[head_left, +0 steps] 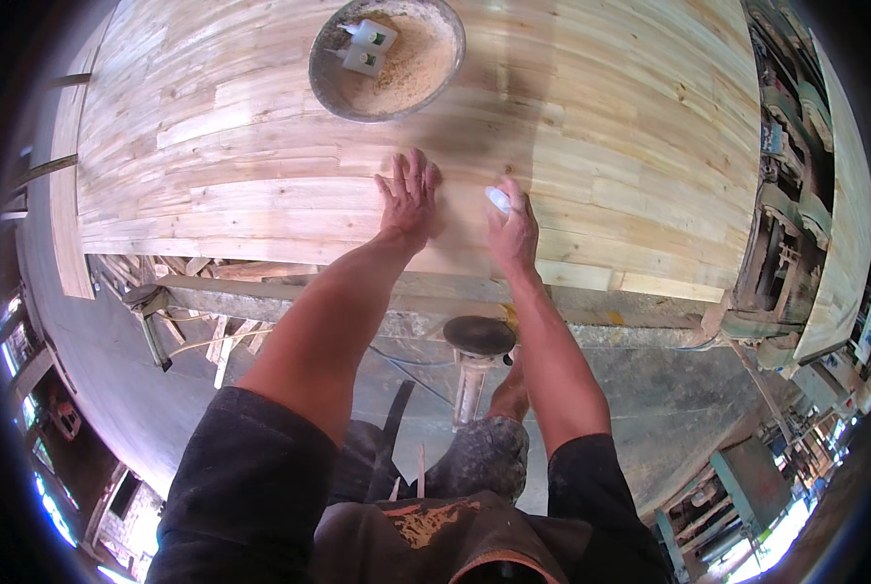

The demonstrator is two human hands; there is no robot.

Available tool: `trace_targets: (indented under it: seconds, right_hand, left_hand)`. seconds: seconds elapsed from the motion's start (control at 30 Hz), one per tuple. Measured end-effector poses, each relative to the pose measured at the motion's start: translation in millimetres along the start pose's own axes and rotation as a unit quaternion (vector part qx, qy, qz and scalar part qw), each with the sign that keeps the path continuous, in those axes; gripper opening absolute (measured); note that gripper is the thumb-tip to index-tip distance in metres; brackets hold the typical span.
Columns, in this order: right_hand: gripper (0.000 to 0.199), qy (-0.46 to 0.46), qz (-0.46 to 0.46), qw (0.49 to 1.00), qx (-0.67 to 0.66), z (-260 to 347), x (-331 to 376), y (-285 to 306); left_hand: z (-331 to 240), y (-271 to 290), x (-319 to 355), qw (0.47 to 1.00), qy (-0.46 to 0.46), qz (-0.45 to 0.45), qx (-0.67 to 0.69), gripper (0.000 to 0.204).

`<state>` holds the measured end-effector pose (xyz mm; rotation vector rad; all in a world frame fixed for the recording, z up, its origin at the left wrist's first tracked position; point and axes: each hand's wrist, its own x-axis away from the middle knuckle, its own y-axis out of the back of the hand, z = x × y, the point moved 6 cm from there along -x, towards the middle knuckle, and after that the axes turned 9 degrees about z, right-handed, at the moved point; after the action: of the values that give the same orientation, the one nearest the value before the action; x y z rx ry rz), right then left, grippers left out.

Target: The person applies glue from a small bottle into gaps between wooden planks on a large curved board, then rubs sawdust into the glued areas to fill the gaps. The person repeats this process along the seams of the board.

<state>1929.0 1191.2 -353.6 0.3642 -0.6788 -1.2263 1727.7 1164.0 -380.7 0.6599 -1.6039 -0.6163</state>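
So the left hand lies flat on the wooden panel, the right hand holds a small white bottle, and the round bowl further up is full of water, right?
Not quite. The head view shows the round bowl holding sawdust and two small white bottles, not water. The rest holds: the left hand lies flat on the wooden panel, and the right hand holds a small white bottle.

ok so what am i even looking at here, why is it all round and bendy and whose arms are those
This is one picture from a wide fisheye camera worn on a person's head, looking down; that lens bends straight edges. The arms are the wearer's own. The left hand lies flat, fingers spread, on a big glued wooden panel. The right hand has its grip on a small white bottle, tip towards the wood. Farther back on the panel sits a round bowl of sawdust with two small white bottles in it.
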Motion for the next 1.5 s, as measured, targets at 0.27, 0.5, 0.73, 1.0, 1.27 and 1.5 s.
trace_targets:
  seconds: [0.27, 0.5, 0.73, 1.0, 1.27, 1.5]
  right_hand:
    - [0.077, 0.012, -0.178, 0.982, 0.068, -20.3, 135.2, 24.1]
    - [0.089, -0.202, 0.031, 0.973, 0.106, -0.5, 307.1, -25.6]
    - [0.081, -0.154, 0.084, 0.967, 0.186, -12.8, 322.0, -59.4]
    - [0.087, -0.174, 0.076, 0.969, 0.159, -25.1, 324.5, -76.3]
    - [0.09, -0.159, 0.096, 0.958, 0.217, -7.1, 323.1, -47.7]
    - [0.078, -0.171, 0.162, 0.942, 0.24, -2.5, 318.3, -35.6]
  left_hand:
    - [6.7, 1.2, 1.0, 0.986, -0.042, -0.058, 0.147, 0.092]
    - [6.6, -7.8, -1.6, 0.999, 0.018, 0.023, 0.024, 0.136]
    - [9.3, -17.3, -20.2, 0.983, 0.065, 0.045, -0.167, 0.151]
    - [5.4, -8.9, -27.3, 0.979, 0.065, 0.013, -0.191, 0.153]
    - [13.0, -14.5, -27.6, 0.985, 0.066, 0.045, -0.151, 0.155]
    - [0.6, -5.9, -9.6, 0.998, 0.03, 0.037, -0.032, 0.148]
